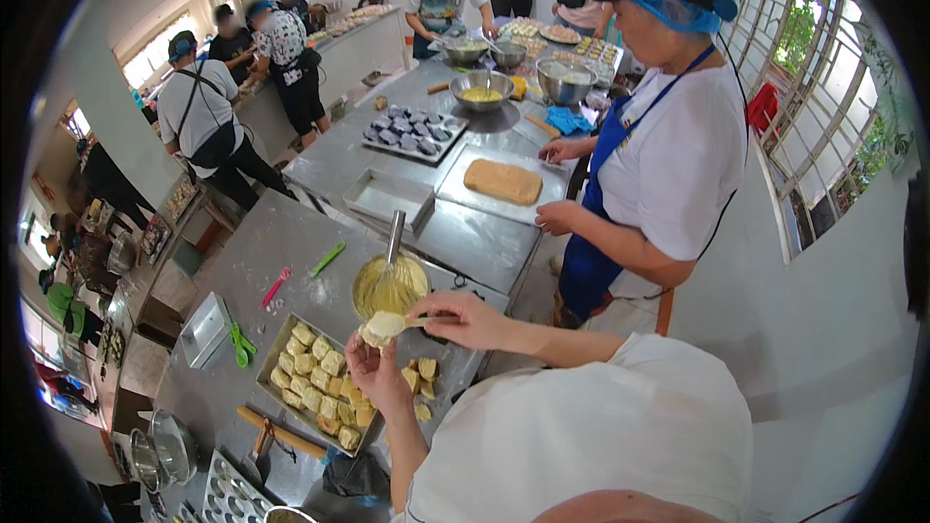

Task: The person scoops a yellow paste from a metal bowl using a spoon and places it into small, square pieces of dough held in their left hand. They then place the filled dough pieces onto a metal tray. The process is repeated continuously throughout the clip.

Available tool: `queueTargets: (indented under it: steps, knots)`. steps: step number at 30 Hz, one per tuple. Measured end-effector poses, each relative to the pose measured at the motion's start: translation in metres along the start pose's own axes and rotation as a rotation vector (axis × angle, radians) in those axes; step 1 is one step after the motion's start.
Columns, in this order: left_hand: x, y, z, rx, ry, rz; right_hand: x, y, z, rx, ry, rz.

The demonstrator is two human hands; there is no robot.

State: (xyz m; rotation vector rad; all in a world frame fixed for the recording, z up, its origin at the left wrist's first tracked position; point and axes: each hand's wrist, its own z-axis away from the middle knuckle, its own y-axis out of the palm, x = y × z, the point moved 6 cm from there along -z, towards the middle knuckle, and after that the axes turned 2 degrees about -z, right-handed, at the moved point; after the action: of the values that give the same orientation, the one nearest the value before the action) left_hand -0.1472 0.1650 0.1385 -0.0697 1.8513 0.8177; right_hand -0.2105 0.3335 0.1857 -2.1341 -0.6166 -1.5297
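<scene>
My left hand (pixel 378 370) holds up a small cake piece (pixel 379 334) coated in pale cream. In my right hand (pixel 465 321) is a wooden spatula or spoon (pixel 418 320), its cream-covered end against that piece. Just beyond them stands a metal bowl (pixel 361 283) of yellowish cream with a wire whisk (pixel 394 240) in it. A rectangular metal baking pan (pixel 270 352) below my left hand holds many cake pieces, some coated and some bare. Several bare yellow cake pieces (pixel 427 370) lie on the table to the right of the pan.
A rolling pin (pixel 282 432), a muffin tin (pixel 231 497), green measuring spoons (pixel 242 345) and an empty metal pan (pixel 205 330) are around the steel table (pixel 240 254). At the right, a co-worker (pixel 647 145) stands by a sheet cake (pixel 503 181) on a tray.
</scene>
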Motion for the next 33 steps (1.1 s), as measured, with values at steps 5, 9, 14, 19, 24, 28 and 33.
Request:
queueTargets:
  steps: [5,9,14,19,24,28,33]
  knots:
    - [0.002,-0.019,-0.001,-0.032,-0.002,0.09,-0.014,-0.014,0.003,-0.014,0.132,-0.074]
    - [-0.004,-0.043,-0.003,-0.116,0.012,0.112,-0.017,-0.033,0.002,-0.107,0.071,0.084]
    - [-0.019,-0.098,0.0,-0.252,0.054,0.001,-0.033,-0.042,-0.003,-0.139,0.033,0.137]
    - [-0.036,-0.141,0.019,-0.374,0.109,-0.141,-0.033,-0.038,-0.011,-0.102,0.027,0.218]
    - [-0.046,-0.158,0.033,-0.482,0.099,-0.183,-0.033,-0.032,-0.023,-0.11,-0.008,0.343]
    - [-0.049,-0.162,0.039,-0.49,0.116,-0.222,-0.04,-0.028,-0.037,-0.065,-0.039,0.347]
    - [-0.058,-0.169,0.037,-0.479,0.141,-0.288,-0.044,-0.02,-0.051,-0.078,-0.117,0.49]
